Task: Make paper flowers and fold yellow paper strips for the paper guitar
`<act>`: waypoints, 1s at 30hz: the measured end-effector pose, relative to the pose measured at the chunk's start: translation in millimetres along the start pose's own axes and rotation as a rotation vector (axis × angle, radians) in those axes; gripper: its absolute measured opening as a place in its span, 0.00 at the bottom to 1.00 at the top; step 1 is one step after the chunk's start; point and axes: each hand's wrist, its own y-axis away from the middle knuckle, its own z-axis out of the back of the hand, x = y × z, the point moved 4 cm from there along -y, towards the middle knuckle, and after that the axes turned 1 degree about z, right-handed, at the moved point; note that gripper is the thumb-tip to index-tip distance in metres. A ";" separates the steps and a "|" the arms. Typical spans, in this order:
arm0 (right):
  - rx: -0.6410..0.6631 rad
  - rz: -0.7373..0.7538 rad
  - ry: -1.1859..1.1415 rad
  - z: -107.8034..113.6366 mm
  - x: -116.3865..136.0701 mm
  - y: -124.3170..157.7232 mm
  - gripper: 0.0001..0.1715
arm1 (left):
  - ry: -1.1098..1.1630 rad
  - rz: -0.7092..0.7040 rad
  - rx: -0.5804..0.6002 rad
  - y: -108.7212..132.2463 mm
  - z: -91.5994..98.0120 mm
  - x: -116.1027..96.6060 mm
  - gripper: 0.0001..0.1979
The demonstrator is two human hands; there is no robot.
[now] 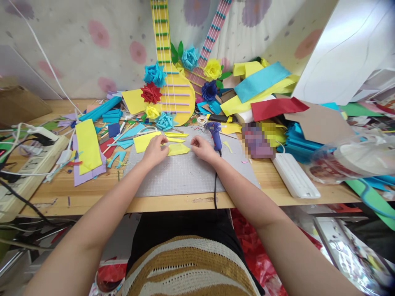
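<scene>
My left hand point(156, 149) is over the grey cutting mat point(173, 181), its curled fingers closed at the left end of a folded yellow paper piece point(179, 149). My right hand point(202, 148) is just right of that piece, thumb and forefinger brought together; anything between them is too small to make out. More yellow paper point(140, 143) lies beside and behind my left hand. A blue glue gun point(216, 133) sits right behind my right hand, its black cord running down over the mat and table edge.
Scissors point(135, 135) lie left of the mat. A yellow paper guitar point(180, 96) with paper flowers leans at the back. Coloured paper point(262, 82) is piled at the back right. A white power bank-like box point(296, 176) and a power strip point(33, 172) flank the work area.
</scene>
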 end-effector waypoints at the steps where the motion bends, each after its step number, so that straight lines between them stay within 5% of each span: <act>1: -0.013 -0.011 -0.017 -0.1 -1.1 -0.5 0.09 | -0.048 0.019 0.073 -3.6 0.4 -2.9 0.07; 5: -0.046 -0.046 -0.090 -0.7 -5.5 -3.3 0.09 | -0.306 0.063 0.343 -15.9 -2.5 -22.2 0.12; 10: -0.045 -0.049 -0.119 -0.9 -5.9 -4.6 0.09 | -0.500 0.160 0.491 -27.5 -8.7 -37.7 0.22; 15: -0.026 -0.039 -0.096 -1.0 -4.3 -4.2 0.09 | -0.500 0.232 0.520 -32.7 -8.1 -38.7 0.25; 19: -0.020 -0.038 -0.077 -1.3 -5.3 -4.7 0.09 | -0.391 0.208 0.567 -32.5 -12.8 -33.1 0.11; 26: -0.042 -0.021 -0.088 -2.6 -8.1 -6.3 0.09 | -0.051 0.014 0.432 -36.8 -22.7 -26.2 0.08; 30: -0.113 0.015 -0.082 1.3 -12.3 -9.9 0.09 | -0.116 -0.186 0.477 -38.1 -31.1 -43.3 0.11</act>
